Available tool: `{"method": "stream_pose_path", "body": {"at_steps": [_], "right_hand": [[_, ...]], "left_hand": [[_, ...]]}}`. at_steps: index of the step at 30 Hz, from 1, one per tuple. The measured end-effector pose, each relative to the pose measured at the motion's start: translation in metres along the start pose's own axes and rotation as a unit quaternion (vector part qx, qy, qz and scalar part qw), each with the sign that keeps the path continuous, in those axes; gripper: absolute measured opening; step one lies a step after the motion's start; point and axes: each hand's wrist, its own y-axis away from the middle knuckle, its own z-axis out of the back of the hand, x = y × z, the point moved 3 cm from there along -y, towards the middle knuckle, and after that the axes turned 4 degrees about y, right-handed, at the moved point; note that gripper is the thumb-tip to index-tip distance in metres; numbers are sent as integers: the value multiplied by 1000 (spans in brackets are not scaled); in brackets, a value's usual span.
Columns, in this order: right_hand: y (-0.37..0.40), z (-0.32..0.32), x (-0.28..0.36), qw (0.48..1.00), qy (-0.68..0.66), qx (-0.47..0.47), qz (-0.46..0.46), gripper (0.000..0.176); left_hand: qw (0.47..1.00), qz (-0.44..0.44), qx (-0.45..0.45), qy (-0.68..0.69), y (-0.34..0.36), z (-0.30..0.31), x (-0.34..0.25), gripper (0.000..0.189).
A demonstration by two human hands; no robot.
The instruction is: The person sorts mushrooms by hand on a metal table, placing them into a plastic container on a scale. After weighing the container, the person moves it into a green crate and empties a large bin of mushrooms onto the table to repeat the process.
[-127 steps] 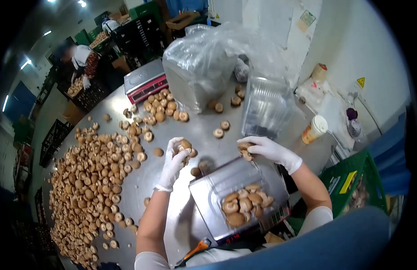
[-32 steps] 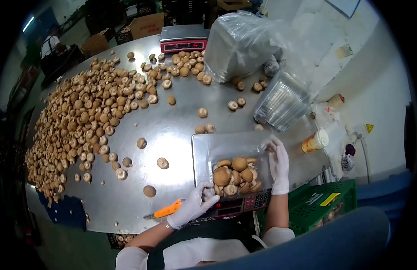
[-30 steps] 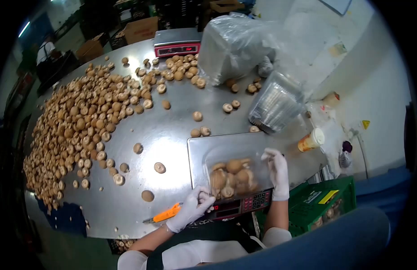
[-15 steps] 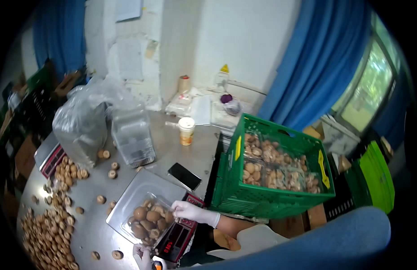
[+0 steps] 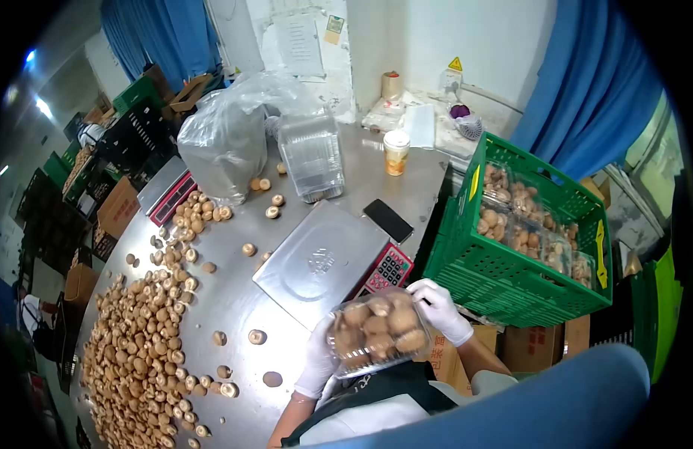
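Note:
A clear plastic box of brown mushrooms (image 5: 378, 329) is held up close to my body, in front of the scale. My left hand (image 5: 319, 358), in a white glove, grips its left side, with the fingers partly hidden by the box. On the far right corner, my right hand (image 5: 440, 308), also gloved, is closed on the rim. Just beyond the box, the scale's metal pan (image 5: 320, 258) holds nothing. Its red keypad panel (image 5: 389, 271) shows beside my right hand, while the box covers the lower part.
Loose mushrooms (image 5: 137, 352) lie heaped on the left of the metal table (image 5: 238, 299). Behind the scale are stacked clear trays (image 5: 313, 157), a plastic bag (image 5: 223, 150), a phone (image 5: 389, 220) and a cup (image 5: 396, 153). At right, a green crate (image 5: 511, 280) holds filled boxes.
The box of mushrooms has come off the scale pan and is now in both my hands, nearer my body. My view has swung left, showing more of the mushroom heap.

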Motion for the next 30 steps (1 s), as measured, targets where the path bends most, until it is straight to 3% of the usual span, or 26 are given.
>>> {"method": "stream_pose_path", "body": {"at_steps": [2,3,4,5,6,7,8,9,10,11,12,15,16,17,19,21,22,24,26,27,28,30], "right_hand": [[9,2,-1,1000,-12,-16,0,15],[14,-1,3,1000,-9,-21,0,15],[18,-3,4,987,-143,-59,-54,18],[22,-2,5,952,-270,-100,-102,21],[25,-1,11,927,-344,-91,-122,27],[17,6,41,913,-342,-40,-218,45],[24,-5,38,906,-378,-46,-182,60],[24,-13,47,885,-435,45,-159,71],[52,-35,17,884,-388,155,-211,79],[64,-43,17,896,-375,131,-200,82],[59,-33,19,904,-361,113,-201,82],[45,8,28,776,-586,31,-231,79],[45,33,11,735,-628,-67,-248,74],[42,69,-4,734,-629,-74,-244,69],[30,144,-35,793,-508,-247,-230,55],[24,219,-55,821,-334,-369,-278,51],[23,254,-76,836,-236,-403,-289,51],[30,313,-124,848,-117,-447,-260,51],[44,357,-151,796,-28,-477,-371,55],[52,376,-181,805,-34,-499,-320,54],[59,387,-199,778,-62,-525,-339,52],[62,390,-198,772,-106,-497,-381,43]], "left_hand": [[995,-94,-2,-27,4,-1,1,57],[995,-98,2,-25,11,-4,-1,57],[985,32,-40,168,15,-7,-1,56],[919,162,-70,352,16,-15,3,56],[775,342,-80,525,14,-20,13,49],[775,339,-54,530,19,-29,16,49],[905,245,33,346,31,-35,19,48],[975,124,113,143,31,-43,18,47],[980,11,198,28,11,-43,-15,49],[953,-106,269,-86,-6,-44,-49,51],[952,65,298,11,11,-62,-7,58],[913,139,199,327,-8,-65,-38,86],[932,92,218,276,-13,-62,-37,95],[960,64,186,198,-17,-57,-35,93],[944,188,42,266,-4,-47,7,77],[885,342,17,317,13,-26,89,75],[877,370,35,306,6,-17,89,74],[878,384,65,278,-11,0,72,73],[883,380,82,262,-27,14,59,72],[888,373,87,256,-33,20,54,71],[891,368,89,250,-39,26,49,71],[899,356,91,237,-46,39,39,69]]}}
